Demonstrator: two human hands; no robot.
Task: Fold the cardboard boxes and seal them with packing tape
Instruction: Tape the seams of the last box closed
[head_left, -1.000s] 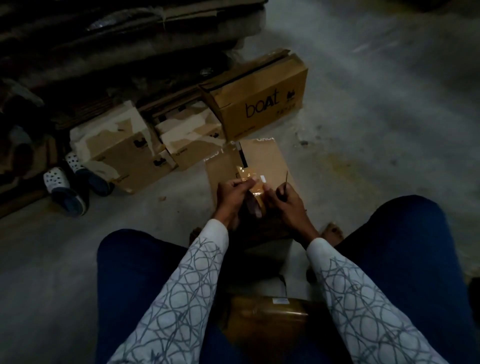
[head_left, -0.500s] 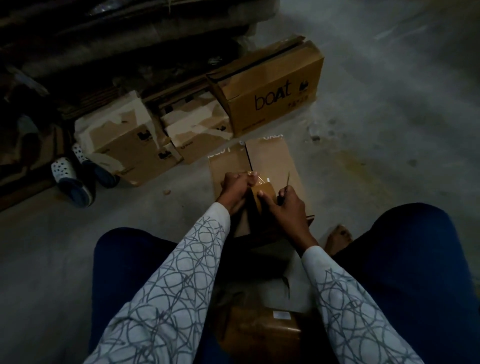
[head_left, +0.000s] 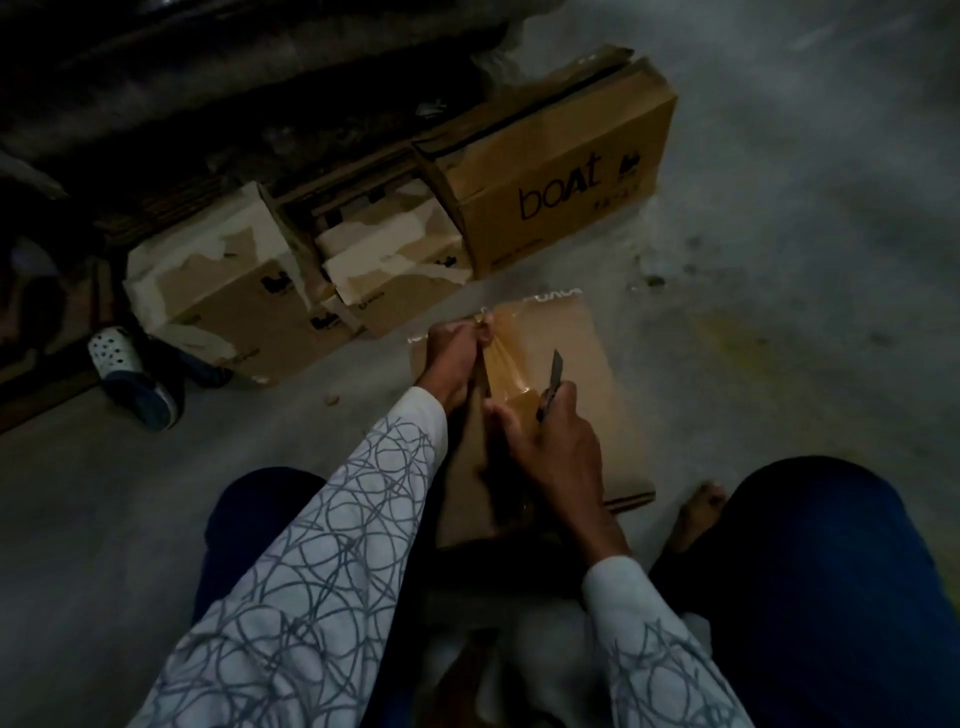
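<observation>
A brown cardboard box (head_left: 582, 374) lies on the concrete floor between my knees, its two top flaps meeting along a middle seam. My left hand (head_left: 454, 358) pinches the free end of a strip of brown packing tape (head_left: 506, 364) at the box's far edge, stretched along the seam. My right hand (head_left: 545, 441) holds the tape roll, mostly hidden under the fingers, together with a utility knife (head_left: 555, 382) whose blade points up and away.
A large box printed "boat" (head_left: 561, 192) stands behind, with two smaller torn boxes (head_left: 249, 306) (head_left: 389, 270) to its left. A perforated clog shoe (head_left: 130, 374) lies at the left. My bare foot (head_left: 696, 514) rests beside the box. Dark stacked material fills the back.
My left hand has drawn the tape end away from me to the box's far edge, so the strip is longer. My right hand stays near the middle with roll and knife.
</observation>
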